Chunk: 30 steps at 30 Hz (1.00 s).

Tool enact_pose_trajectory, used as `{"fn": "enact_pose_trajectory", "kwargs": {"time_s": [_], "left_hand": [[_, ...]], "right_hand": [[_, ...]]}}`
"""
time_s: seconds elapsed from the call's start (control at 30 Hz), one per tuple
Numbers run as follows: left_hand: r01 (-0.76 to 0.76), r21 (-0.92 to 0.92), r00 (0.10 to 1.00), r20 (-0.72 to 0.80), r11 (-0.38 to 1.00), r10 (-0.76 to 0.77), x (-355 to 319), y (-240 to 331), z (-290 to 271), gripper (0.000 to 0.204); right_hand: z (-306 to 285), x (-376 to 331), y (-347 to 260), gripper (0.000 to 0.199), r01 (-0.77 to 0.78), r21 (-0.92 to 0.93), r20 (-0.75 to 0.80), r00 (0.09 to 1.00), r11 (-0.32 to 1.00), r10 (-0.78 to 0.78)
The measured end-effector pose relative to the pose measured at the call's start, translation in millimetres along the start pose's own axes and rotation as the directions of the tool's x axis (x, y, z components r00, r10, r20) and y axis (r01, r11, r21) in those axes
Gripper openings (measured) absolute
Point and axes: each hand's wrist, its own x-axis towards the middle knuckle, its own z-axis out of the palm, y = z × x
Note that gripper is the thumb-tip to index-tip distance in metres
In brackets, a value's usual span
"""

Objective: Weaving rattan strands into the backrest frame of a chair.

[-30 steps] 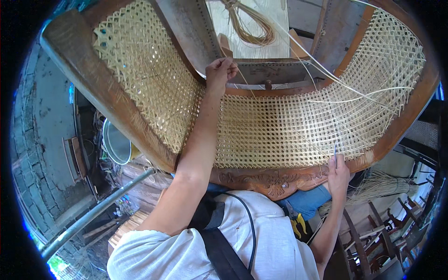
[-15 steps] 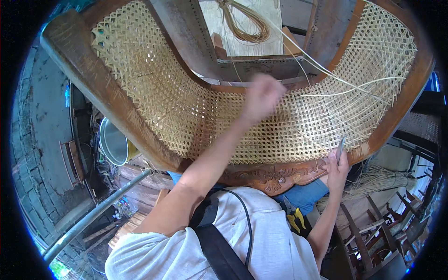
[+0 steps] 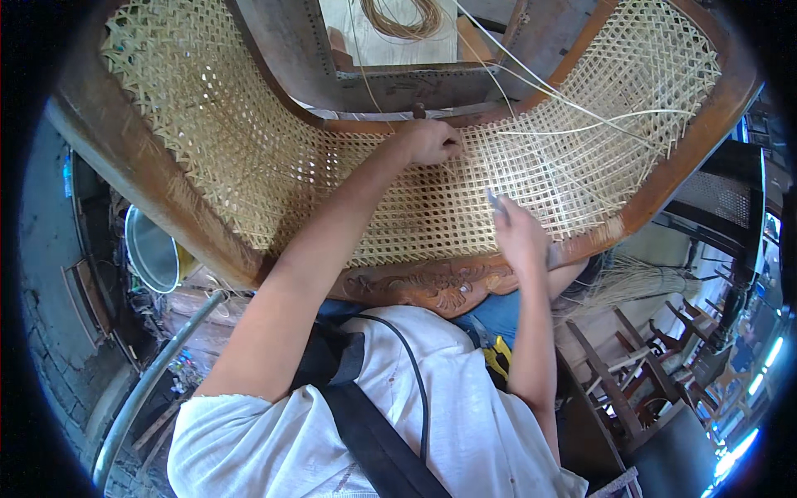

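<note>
One curved brown wooden chair frame [image 3: 166, 191], spread wide around both grips, with a carved front rail [image 3: 423, 286] nearer the body than either. Inside that frame, pale open-weave cane webbing [image 3: 415, 216], stretched beneath both grips and rising well out to either side of them. Nearer the body than both grips, a white shirt [image 3: 448, 398] crossed by a black strap [image 3: 374, 432]. Lower and to the right of the right-hand grip, a jumble of dark wooden chair parts [image 3: 614, 373]. Well down and left of the left-hand grip, a grey pipe [image 3: 158, 390], then a round pail [image 3: 149, 253]. Right of the right-hand grip, beyond the rail, a bundle of pale strips [image 3: 639, 282]. Beyond the left-hand grip, over a light board, a coil of tan cane [image 3: 403, 25].

Left hand [image 3: 433, 141] at the rear middle of the webbing, fingers curled inward; cannot tell whether pressed together on a strand. Right hand [image 3: 523, 232] nearer the front edge, thumb and fingers pinching firmly. Below that pinch, yellow-handled pliers [image 3: 498, 358]. Within it, a slim grey tool [image 3: 496, 202], tip pointing up and leftward. Thinnest, right of the left-hand grip: loose cane strands [image 3: 581, 107], trailing over the webbing.
</note>
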Motion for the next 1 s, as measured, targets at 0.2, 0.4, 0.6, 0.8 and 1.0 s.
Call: {"fn": "enact_pose_trajectory", "kwargs": {"time_s": [0.2, 0.4, 0.6, 0.8, 1.0], "left_hand": [[0.119, -0.043, 0.990, 0.082, 0.992, -0.115, 4.2, -12.4, 18.4, 0.029], [0.124, -0.039, 0.991, 0.051, 0.991, -0.122, 1.1, -8.6, 1.9, 0.033], [0.105, -0.030, 0.993, 0.050, 0.994, -0.104, 4.0, -7.2, 1.5, 0.035], [0.027, -0.053, 0.991, 0.135, 0.998, -0.020, 12.6, -27.5, 15.7, 0.026], [-0.005, -0.308, 0.987, 0.152, 0.951, 0.054, 20.2, -50.3, 20.8, 0.017]], "right_hand": [[5.6, 27.3, -51.3, 0.018, 0.064, -0.160, 0.026, 0.998, 0.985, -0.060], [1.4, 40.3, -67.4, 0.020, 0.043, -0.198, 0.126, 0.992, 0.979, -0.018], [10.3, 40.7, -51.4, 0.025, -0.106, 0.063, 0.121, 0.988, 0.992, 0.098], [16.1, 56.8, -27.9, 0.024, -0.107, 0.170, 0.173, 0.982, 0.980, 0.077], [11.6, 65.8, -28.1, 0.023, -0.147, 0.157, 0.250, 0.962, 0.977, 0.105]]}}
